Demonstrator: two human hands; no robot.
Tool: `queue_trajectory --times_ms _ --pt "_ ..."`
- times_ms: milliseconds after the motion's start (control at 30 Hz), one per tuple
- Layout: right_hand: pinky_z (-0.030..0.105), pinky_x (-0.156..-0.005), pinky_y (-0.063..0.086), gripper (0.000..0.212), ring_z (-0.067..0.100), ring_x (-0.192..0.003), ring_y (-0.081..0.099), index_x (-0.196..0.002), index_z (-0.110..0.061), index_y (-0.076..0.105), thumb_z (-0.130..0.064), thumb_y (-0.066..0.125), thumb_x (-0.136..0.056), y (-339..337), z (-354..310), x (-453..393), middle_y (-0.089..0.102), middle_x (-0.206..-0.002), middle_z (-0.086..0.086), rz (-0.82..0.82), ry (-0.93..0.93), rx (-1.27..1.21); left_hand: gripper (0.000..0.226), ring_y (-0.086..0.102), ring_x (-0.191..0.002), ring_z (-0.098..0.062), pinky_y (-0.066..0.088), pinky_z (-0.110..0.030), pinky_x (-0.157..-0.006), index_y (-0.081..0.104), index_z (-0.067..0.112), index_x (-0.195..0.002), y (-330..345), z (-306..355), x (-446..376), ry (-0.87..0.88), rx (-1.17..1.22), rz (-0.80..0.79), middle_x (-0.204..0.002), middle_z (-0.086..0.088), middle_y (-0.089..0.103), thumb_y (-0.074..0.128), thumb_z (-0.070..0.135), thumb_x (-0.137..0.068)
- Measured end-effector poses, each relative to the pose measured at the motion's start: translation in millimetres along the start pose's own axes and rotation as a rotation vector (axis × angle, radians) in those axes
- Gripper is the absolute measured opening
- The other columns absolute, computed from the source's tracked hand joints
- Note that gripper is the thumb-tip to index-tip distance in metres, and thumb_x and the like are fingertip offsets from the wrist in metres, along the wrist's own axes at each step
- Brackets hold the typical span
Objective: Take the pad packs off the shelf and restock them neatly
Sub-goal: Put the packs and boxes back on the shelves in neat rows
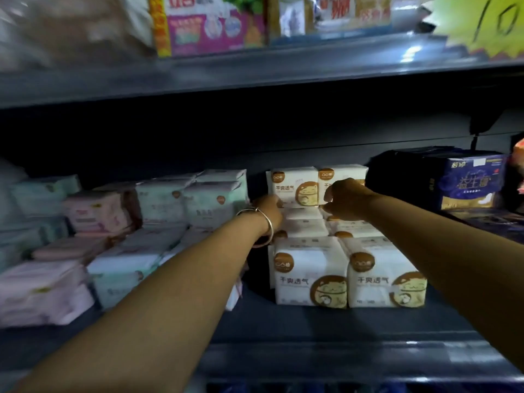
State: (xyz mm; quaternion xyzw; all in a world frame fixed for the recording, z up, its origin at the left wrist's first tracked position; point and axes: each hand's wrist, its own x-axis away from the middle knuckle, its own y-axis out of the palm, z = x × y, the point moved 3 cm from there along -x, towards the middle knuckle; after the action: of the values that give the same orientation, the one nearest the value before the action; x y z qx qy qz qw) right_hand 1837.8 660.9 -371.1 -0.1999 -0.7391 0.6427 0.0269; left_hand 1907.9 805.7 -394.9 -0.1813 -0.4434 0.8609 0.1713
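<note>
**Dark shelf bay, both hands at rear pad packs**

Dim grey shelf (312, 324) stocked with white cat-print pad packs (312, 276), front pair upright, more behind. Left hand (270, 212), bangle (262, 226) on wrist, against rear left pack (292, 185); grip unclear. Right hand (344, 198) curled at rear right pack (341, 173); grasp unconfirmed. Pastel packs (158, 205) left, dark blue pack (470, 182) right.

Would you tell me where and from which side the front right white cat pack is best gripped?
Probably by its two narrow side faces, coming straight in from the open aisle side. The front right white cat pack stands upright at the shelf edge, its left face tight against the neighbouring pack, so wedging fingers there or gripping top and front may be easier.
</note>
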Motion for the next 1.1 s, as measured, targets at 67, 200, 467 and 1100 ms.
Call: queue_trajectory --times_ms 67,200,467,1100 --pt "0.032 -0.088 0.047 0.032 0.03 -0.11 0.056 -0.121 -0.002 0.057 -0.018 0.048 -0.094 -2 -20 18 0.057 -0.124 0.017 0.021 -0.044 0.024 0.031 0.053 -0.118 -0.029 0.044 -0.033 -0.101 0.058 0.012 -0.122 -16 -6 23 0.02 -0.018 0.07 -0.13 -0.011 0.056 0.054 0.011 -0.091" --pt "0.031 -0.096 0.044 0.037 0.028 -0.119 0.049 -0.129 -0.008 0.053 -0.024 0.048 -0.096 4 -71 46 0.053 -0.129 0.014 0.032 -0.161 0.042 0.033 0.047 -0.126 -0.024 0.032 -0.02 -0.103 0.061 0.012 -0.121 -48 -36 61 0.048 -0.034 0.202 -0.136 -0.011 0.051 0.05 0.006 -0.091" --pt "0.04 -0.113 0.029 0.072 0.032 -0.144 0.016 -0.149 -0.025 0.02 -0.027 0.06 -0.089 29 -179 8 0.011 -0.158 0.007 0.104 -0.264 -0.045 0.036 0.05 -0.121 -0.03 0.039 -0.03 -0.102 0.058 0.005 -0.122 -119 -118 65 0.031 -0.154 0.261 -0.13 -0.017 0.054 0.056 0.003 -0.086" --pt "0.047 -0.116 0.019 0.086 0.039 -0.142 0.01 -0.149 -0.027 0.016 -0.029 0.07 -0.082 51 -209 -25 0.011 -0.156 0.01 0.174 -0.107 0.025 0.07 0.007 -0.146 -0.024 0.013 -0.045 -0.117 0.023 0.028 -0.147 -130 -164 -10 0.258 -0.398 0.285 -0.156 0.005 0.018 0.055 0.006 -0.088"
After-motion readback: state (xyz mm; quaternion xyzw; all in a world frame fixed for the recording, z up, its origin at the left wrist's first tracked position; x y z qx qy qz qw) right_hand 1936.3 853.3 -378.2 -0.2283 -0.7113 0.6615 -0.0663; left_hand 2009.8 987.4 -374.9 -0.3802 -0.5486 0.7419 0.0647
